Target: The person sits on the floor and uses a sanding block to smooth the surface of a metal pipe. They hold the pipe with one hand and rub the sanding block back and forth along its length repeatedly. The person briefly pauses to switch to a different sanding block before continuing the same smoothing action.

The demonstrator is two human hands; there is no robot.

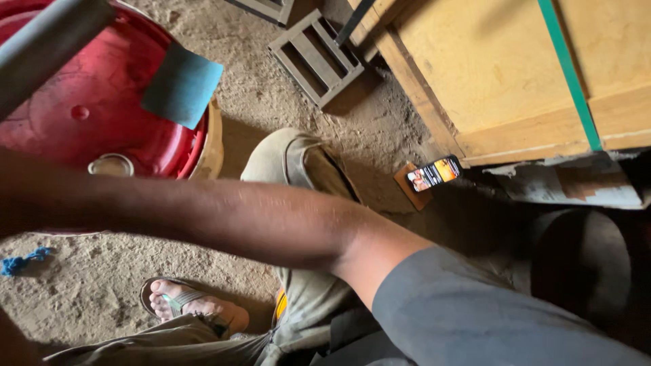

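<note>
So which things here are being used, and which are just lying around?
Likely in use, near the reaching arm: red drum, blue-grey sheet lying on it, grey bar.

Just lying about: lit phone, wooden frame, blue scrap, plywood crate.

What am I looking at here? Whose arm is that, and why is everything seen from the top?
The camera sits on a person's head and looks down, so you see their own body from above. The long bare arm stretches across the picture to the left, coming out of a grey sleeve; its hand is outside the picture, so I cannot tell what it holds. Below is the person's foot in a sandal on a sandy floor. At the top left is a red drum with a blue-grey sheet lying on it, and a grey bar crosses in front, blurred. On the right stands a big wooden crate with a green strap. A phone with a lit screen leans beside it.
</note>
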